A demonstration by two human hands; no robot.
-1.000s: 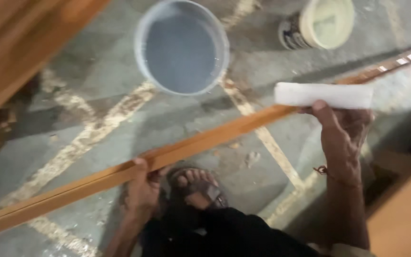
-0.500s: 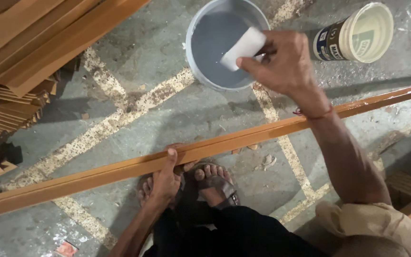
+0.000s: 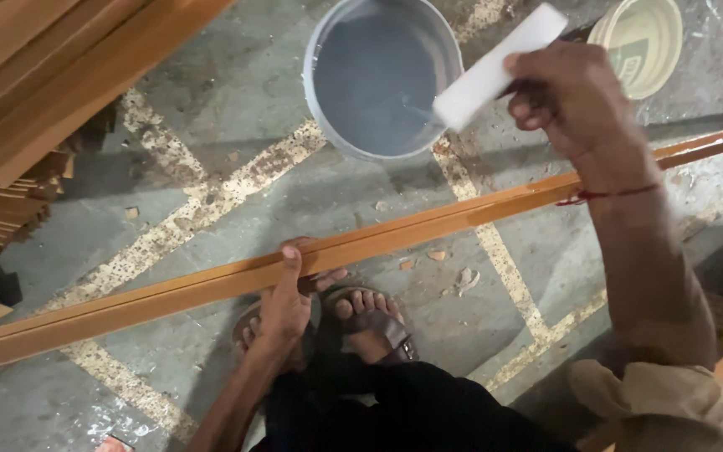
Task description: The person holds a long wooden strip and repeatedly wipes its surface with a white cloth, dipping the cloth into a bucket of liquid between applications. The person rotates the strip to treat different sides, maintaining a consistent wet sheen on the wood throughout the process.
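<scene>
Two hands busy! Our left hand (image 3: 282, 305) grips the wooden strip (image 3: 395, 237) mid-frame. Our right hand (image 3: 566, 100), upper right, clutches a white sponge (image 3: 495, 69) over the bucket (image 3: 382, 75).

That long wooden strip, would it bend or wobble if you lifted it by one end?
Probably. The wooden strip is very long and thin, so it would likely sag. It looks light: the left hand steadies it alone.

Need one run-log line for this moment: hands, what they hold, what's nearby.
left hand: grips wood strip | right hand: holds white sponge over grey bucket | can: beside bucket | wood stack: upper left
</scene>
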